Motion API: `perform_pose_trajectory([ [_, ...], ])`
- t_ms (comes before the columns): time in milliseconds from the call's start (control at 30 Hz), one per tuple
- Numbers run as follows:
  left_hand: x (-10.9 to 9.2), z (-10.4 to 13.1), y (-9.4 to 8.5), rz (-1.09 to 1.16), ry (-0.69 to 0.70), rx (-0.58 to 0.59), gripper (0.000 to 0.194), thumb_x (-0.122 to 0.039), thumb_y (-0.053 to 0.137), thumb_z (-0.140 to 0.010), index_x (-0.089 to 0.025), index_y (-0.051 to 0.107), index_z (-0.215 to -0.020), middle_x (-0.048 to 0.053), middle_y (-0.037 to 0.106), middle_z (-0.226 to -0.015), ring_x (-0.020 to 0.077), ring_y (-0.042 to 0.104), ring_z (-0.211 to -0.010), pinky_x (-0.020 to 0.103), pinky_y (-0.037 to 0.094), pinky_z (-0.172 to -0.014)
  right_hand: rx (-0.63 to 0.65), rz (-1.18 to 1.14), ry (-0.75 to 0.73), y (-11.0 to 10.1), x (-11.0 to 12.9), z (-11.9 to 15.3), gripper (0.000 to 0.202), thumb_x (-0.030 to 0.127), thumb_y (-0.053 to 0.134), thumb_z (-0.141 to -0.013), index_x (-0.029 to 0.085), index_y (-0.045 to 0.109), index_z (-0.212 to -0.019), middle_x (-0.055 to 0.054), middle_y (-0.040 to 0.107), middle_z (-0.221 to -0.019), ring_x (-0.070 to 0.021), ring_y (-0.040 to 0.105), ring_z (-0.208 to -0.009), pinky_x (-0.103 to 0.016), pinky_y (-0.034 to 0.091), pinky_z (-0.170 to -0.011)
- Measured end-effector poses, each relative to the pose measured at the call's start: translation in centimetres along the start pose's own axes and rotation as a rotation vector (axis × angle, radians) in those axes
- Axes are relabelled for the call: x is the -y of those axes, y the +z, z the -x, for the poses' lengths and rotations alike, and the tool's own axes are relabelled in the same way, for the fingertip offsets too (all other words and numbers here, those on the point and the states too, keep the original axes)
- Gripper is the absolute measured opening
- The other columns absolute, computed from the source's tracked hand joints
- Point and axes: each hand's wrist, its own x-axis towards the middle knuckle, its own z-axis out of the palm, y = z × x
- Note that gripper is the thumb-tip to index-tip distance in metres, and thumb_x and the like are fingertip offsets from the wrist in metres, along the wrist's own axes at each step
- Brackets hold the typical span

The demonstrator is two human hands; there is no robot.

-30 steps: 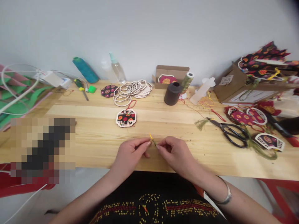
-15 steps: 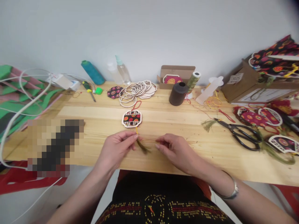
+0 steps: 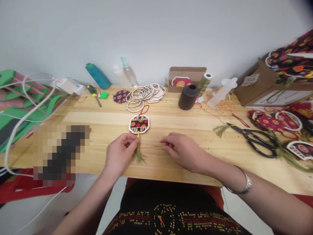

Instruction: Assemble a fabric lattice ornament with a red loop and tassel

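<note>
A wooden-framed pendant (image 3: pixel 139 124) lies flat on the table, with dark floral fabric behind its fretwork and a red cord loop (image 3: pixel 144 110) at its top. From its lower edge a yellow cord (image 3: pixel 138 134) runs to an olive-green tassel (image 3: pixel 140 154). My left hand (image 3: pixel 121 150) pinches the tassel near its top, the strands fanning out below the fingertips. To the right, apart from the pendant, my right hand (image 3: pixel 182 150) has thumb and fingers closed in a pinch just above the wood. Whatever is between those fingertips is too fine to make out.
Black scissors (image 3: pixel 262 142) and a loose tassel (image 3: pixel 220 130) lie right, near finished pendants (image 3: pixel 271 121) and a cardboard box (image 3: pixel 256 83). Stacked wooden frames (image 3: pixel 146 94), a black thread cone (image 3: pixel 188 97), a teal thread cone (image 3: pixel 97 75) and a screwdriver (image 3: pixel 94 94) line the back.
The tassel has swung left and spread out below the pendant. My left hand has shifted slightly up and left along it. My right hand stays pinched, a little higher.
</note>
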Motion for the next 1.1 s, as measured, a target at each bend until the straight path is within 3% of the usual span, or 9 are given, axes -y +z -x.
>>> perform_pose_trajectory([
  [133,-0.1,0.0,0.1,0.035,-0.011,0.002,0.026,-0.041,0.067,-0.068,-0.019,0.064,-0.081,-0.002,0.064,-0.063,0.0113,0.052,-0.054,0.022,0.039,-0.053,-0.114,0.238,-0.245,0.8,-0.5,-2.0,0.048,0.003,0.041,-0.084,0.019,0.055,-0.128,-0.012,0.058,-0.107,-0.0231,0.045,-0.098,-0.036,0.039,-0.084],
  [233,-0.3,0.0,0.1,0.057,-0.023,0.005,0.025,-0.041,0.067,-0.068,-0.019,0.063,-0.080,-0.003,0.063,-0.061,0.0108,0.050,-0.052,0.022,0.038,-0.052,-0.146,0.348,-0.326,1.4,-0.8,-3.9,0.051,0.006,0.042,-0.086,0.026,0.051,-0.133,-0.012,0.053,-0.112,-0.0261,0.038,-0.101,-0.038,0.035,-0.082],
  [500,0.4,-0.2,0.1,0.073,-0.008,-0.003,0.025,-0.040,0.067,-0.067,-0.020,0.062,-0.081,-0.004,0.061,-0.057,0.0107,0.048,-0.048,0.022,0.036,-0.050,-0.145,0.416,-0.408,2.8,-0.7,-6.4,0.036,0.023,0.041,-0.095,0.033,0.055,-0.127,-0.011,0.050,-0.107,-0.0264,0.033,-0.099,-0.039,0.027,-0.081],
  [900,0.5,-0.5,0.1,0.031,0.024,0.000,0.025,-0.040,0.065,-0.071,-0.019,0.061,-0.084,-0.004,0.061,-0.056,0.0115,0.051,-0.048,0.022,0.038,-0.049,-0.176,0.522,-0.432,3.6,-0.9,-6.7,0.033,0.022,0.044,-0.093,0.031,0.058,-0.123,-0.012,0.052,-0.108,-0.0282,0.036,-0.099,-0.040,0.026,-0.077],
  [1000,0.3,-0.1,-0.3,-0.161,0.147,-0.068,0.022,-0.040,0.062,-0.077,-0.020,0.064,-0.085,-0.001,0.067,-0.066,0.0134,0.056,-0.052,0.026,0.044,-0.056,-0.187,0.547,-0.437,3.6,-0.8,-6.7,0.031,0.021,0.044,-0.093,0.030,0.059,-0.120,-0.012,0.052,-0.109,-0.0286,0.037,-0.101,-0.041,0.027,-0.078],
  [1100,-1.0,0.8,-0.4,-0.377,0.445,-0.209,0.017,-0.032,0.058,-0.083,-0.020,0.066,-0.092,0.003,0.071,-0.088,0.0155,0.062,-0.064,0.032,0.049,-0.071,-0.202,0.560,-0.451,3.7,-0.7,-6.7,0.029,0.020,0.044,-0.093,0.026,0.059,-0.117,-0.012,0.053,-0.109,-0.0282,0.037,-0.104,-0.041,0.029,-0.079],
])
